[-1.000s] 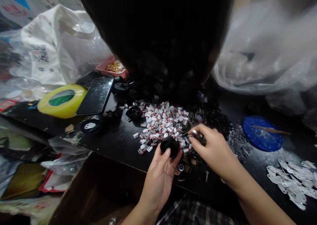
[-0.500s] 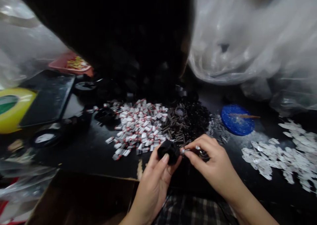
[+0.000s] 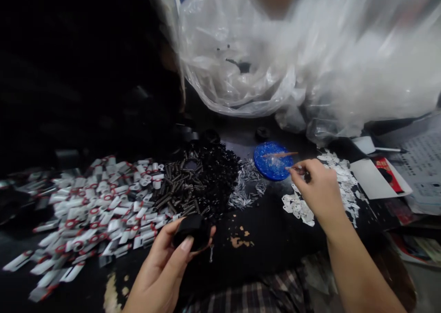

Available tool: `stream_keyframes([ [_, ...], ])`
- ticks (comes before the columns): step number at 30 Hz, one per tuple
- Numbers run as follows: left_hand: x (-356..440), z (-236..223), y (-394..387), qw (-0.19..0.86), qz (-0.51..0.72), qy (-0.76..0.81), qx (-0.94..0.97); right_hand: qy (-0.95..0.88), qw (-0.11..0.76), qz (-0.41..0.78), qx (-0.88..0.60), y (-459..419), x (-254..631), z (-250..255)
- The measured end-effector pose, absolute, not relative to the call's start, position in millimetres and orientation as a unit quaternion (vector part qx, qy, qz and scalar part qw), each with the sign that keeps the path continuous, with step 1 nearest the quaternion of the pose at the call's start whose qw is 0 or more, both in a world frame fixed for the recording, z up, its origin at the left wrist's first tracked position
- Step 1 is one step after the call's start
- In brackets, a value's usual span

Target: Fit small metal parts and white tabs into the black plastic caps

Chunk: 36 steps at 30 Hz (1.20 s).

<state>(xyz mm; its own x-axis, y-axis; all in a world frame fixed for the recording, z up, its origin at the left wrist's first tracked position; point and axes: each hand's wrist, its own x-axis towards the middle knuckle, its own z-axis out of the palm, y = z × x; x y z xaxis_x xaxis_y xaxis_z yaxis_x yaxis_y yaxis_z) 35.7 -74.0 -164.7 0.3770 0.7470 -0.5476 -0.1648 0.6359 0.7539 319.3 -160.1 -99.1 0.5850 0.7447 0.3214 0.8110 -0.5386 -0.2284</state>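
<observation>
A round black plastic housing (image 3: 193, 230) sits in my left hand (image 3: 165, 262), the thumb and fingers wrapped about it in front of the piles. A thin, shiny metal bit (image 3: 211, 253) shows just under its right side; whether it is attached I cannot tell. My right hand (image 3: 315, 184) is at the right edge of a blue round lid (image 3: 284, 173), which has clear, wet-looking stuff and a brown stick (image 3: 280, 154) on it. Thumb and fingertips are pinched together there, and the small thing between them is too tiny to name.
White sleeves with red rings (image 3: 103, 207), dark springs (image 3: 177, 180), small black parts (image 3: 220, 175) and grey pins (image 3: 243, 189) lie in piles. Flat white pieces (image 3: 298, 207) lie near my right wrist. Clear plastic bags (image 3: 237, 88) stand behind; a red-and-white card (image 3: 379, 177) lies right.
The view has swung right. My right hand has left the black housing and moved over to the blue lid. My left hand still holds the housing.
</observation>
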Motion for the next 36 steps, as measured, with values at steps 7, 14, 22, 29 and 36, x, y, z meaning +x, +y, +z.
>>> stream_keyframes([
  [7,34,-168,-75,0.775,0.305,0.467,0.296,-0.476,0.099,-0.14,-0.863,-153,331,-118],
  [14,30,-170,-76,0.756,0.313,0.486,0.308,-0.472,0.141,-0.118,-0.862,-152,330,-118],
  [22,54,-149,-90,0.82,0.267,0.428,0.27,-0.312,0.49,0.122,-0.805,-162,284,-106],
  [29,77,-132,-85,0.907,0.211,0.328,0.16,-0.375,0.479,0.252,-0.752,-157,230,-96],
  [36,70,-135,-89,0.894,0.214,0.303,0.251,-0.46,0.414,0.234,-0.75,-154,220,-85],
])
